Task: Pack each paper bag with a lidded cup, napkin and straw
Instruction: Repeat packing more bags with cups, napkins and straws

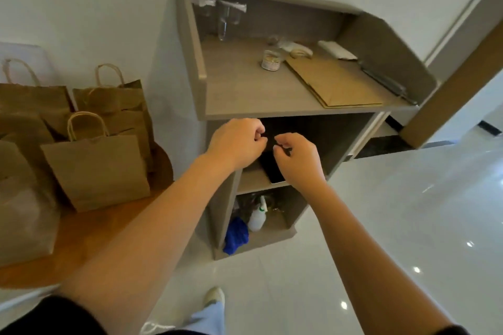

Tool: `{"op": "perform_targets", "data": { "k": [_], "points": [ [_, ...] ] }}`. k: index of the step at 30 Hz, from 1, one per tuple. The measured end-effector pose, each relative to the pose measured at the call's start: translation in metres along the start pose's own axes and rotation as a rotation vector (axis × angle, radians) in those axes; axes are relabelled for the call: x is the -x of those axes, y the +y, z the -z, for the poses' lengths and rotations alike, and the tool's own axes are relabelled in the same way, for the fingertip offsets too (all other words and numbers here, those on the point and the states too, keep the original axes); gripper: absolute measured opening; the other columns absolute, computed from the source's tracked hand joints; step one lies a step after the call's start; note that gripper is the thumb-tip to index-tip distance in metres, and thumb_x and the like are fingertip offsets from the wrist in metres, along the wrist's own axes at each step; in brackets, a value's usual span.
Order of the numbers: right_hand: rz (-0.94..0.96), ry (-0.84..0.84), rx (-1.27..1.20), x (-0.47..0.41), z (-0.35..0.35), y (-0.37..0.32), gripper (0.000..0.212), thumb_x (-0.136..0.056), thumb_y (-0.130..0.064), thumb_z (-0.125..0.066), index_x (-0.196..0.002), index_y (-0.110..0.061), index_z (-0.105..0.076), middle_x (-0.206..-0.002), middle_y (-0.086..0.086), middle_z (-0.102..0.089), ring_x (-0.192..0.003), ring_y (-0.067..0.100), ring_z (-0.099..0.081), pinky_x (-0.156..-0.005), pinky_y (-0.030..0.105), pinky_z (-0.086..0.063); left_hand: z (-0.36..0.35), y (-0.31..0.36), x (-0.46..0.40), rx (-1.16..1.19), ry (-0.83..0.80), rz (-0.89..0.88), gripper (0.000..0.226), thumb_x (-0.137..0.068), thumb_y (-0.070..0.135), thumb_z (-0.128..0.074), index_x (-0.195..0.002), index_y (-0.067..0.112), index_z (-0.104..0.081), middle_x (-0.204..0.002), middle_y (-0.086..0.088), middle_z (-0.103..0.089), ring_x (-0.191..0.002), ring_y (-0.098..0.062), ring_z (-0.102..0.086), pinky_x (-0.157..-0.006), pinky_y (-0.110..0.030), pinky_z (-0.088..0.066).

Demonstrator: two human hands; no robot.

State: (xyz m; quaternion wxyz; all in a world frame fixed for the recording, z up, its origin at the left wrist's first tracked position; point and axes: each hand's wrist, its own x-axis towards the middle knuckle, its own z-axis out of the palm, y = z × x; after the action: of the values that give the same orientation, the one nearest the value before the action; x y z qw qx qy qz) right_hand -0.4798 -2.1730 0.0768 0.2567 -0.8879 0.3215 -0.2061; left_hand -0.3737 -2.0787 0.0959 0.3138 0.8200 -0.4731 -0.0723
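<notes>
I note the paper bags (95, 171) are plain brown kraft with matching twisted handles, standing on an orange-brown wooden table (89, 239). I record the cabinet (245, 95) as grey-beige with a faint wood grain; the flat bags (334, 81) on its top are the same brown. I see a folded white napkin (337, 49) there too. On the lower shelf I log a bright blue cloth (236, 235) and a white bottle (257, 216). The floor (394, 226) is glossy white.

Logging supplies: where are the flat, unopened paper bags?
In the head view, the flat paper bags lie on the cabinet top, right side, beside a small can.
</notes>
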Motion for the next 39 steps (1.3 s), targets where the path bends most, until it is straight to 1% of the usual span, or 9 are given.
{"op": "perform_targets", "data": {
  "k": [9, 20, 25, 28, 31, 33, 35, 37, 39],
  "points": [
    [-0.164, 0.169, 0.030, -0.114, 0.058, 0.070, 0.034, -0.094, -0.025, -0.052, -0.126, -0.014, -0.056, -0.125, 0.003, -0.055, -0.114, 0.016, -0.051, -0.093, 0.028, -0.044, -0.042, 0.051, -0.153, 0.002, -0.083, -0.089, 0.026, -0.094, 0.026, -0.050, -0.118, 0.020, -0.059, -0.104, 0.000, -0.065, -0.094, -0.018, -0.060, -0.085, -0.039, -0.051],
    [-0.455, -0.122, 0.336, -0.244, 0.062, 0.106, 0.055, -0.084, -0.058, -0.054, -0.121, -0.018, -0.048, -0.128, 0.009, -0.048, -0.121, 0.031, -0.040, -0.102, 0.050, -0.031, -0.074, 0.046, -0.258, 0.022, -0.110, -0.020, 0.023, -0.094, 0.027, -0.051, -0.116, 0.022, -0.060, -0.107, 0.001, -0.064, -0.094, -0.014, -0.058, -0.081, -0.031, -0.051],
    [-0.387, -0.159, 0.404, -0.253, 0.063, 0.117, 0.054, -0.082, -0.066, -0.052, -0.108, -0.018, -0.051, -0.108, 0.003, -0.053, -0.105, 0.025, -0.050, -0.093, 0.042, -0.043, -0.077, 0.037, -0.270, 0.133, -0.071, 0.069, 0.028, -0.093, 0.024, -0.054, -0.120, 0.018, -0.060, -0.112, -0.001, -0.064, -0.099, -0.015, -0.058, -0.083, -0.028, -0.047],
    [-0.333, -0.176, 0.324, -0.251, 0.070, 0.117, 0.040, -0.090, -0.057, -0.045, -0.087, -0.018, -0.053, -0.086, 0.001, -0.060, -0.079, 0.017, -0.059, -0.077, 0.032, -0.052, -0.079, 0.042, -0.272, 0.272, -0.002, 0.140, 0.028, -0.092, 0.026, -0.057, -0.118, 0.015, -0.062, -0.111, -0.003, -0.065, -0.099, -0.016, -0.059, -0.085, -0.029, -0.048],
    [-0.234, -0.053, 0.348, -0.239, 0.083, 0.106, 0.039, -0.099, -0.046, -0.034, -0.079, -0.019, -0.054, -0.072, -0.001, -0.058, -0.066, 0.014, -0.059, -0.065, 0.027, -0.051, -0.080, 0.052, -0.271, 0.612, 0.018, 0.291, 0.028, -0.091, 0.040, -0.056, -0.094, 0.013, -0.066, -0.102, -0.014, -0.068, -0.097, -0.027, -0.063, -0.089, -0.040, -0.052],
    [-0.174, 0.001, 0.382, -0.221, 0.086, 0.100, 0.039, -0.100, -0.042, -0.030, -0.081, -0.020, -0.055, -0.074, -0.002, -0.059, -0.069, 0.014, -0.061, -0.069, 0.028, -0.053, -0.078, 0.063, -0.272, 0.828, -0.050, 0.407, 0.038, -0.089, 0.053, -0.052, -0.088, 0.016, -0.059, -0.097, -0.009, -0.065, -0.097, -0.026, -0.063, -0.087, -0.044, -0.054],
    [-0.105, 0.024, 0.372, -0.196, 0.082, 0.097, 0.039, -0.101, -0.042, -0.028, -0.090, -0.021, -0.059, -0.084, -0.003, -0.062, -0.078, 0.013, -0.061, -0.075, 0.027, -0.052, -0.076, 0.070, -0.277, 0.970, -0.101, 0.487, 0.049, -0.087, 0.060, -0.050, -0.103, 0.013, -0.056, -0.101, -0.001, -0.061, -0.099, -0.022, -0.060, -0.078, -0.038, -0.055],
    [-0.009, 0.083, 0.362, -0.171, 0.073, 0.097, 0.039, -0.100, -0.044, -0.027, -0.099, -0.024, -0.060, -0.095, -0.008, -0.061, -0.087, 0.008, -0.058, -0.078, 0.020, -0.046, -0.077, 0.073, -0.280, 1.068, -0.054, 0.504, 0.041, -0.093, 0.047, -0.050, -0.114, 0.012, -0.056, -0.105, -0.003, -0.065, -0.095, -0.020, -0.061, -0.066, -0.031, -0.052],
    [0.028, 0.082, 0.279, -0.156, 0.067, 0.101, 0.037, -0.098, -0.048, -0.029, -0.098, -0.027, -0.060, -0.096, -0.012, -0.059, -0.088, 0.004, -0.055, -0.076, 0.017, -0.042, -0.080, 0.072, -0.276, 1.054, 0.028, 0.493, 0.029, -0.098, 0.027, -0.046, -0.121, 0.011, -0.054, -0.108, -0.005, -0.064, -0.096, -0.021, -0.060, -0.072, -0.032, -0.051]
  ]
}}
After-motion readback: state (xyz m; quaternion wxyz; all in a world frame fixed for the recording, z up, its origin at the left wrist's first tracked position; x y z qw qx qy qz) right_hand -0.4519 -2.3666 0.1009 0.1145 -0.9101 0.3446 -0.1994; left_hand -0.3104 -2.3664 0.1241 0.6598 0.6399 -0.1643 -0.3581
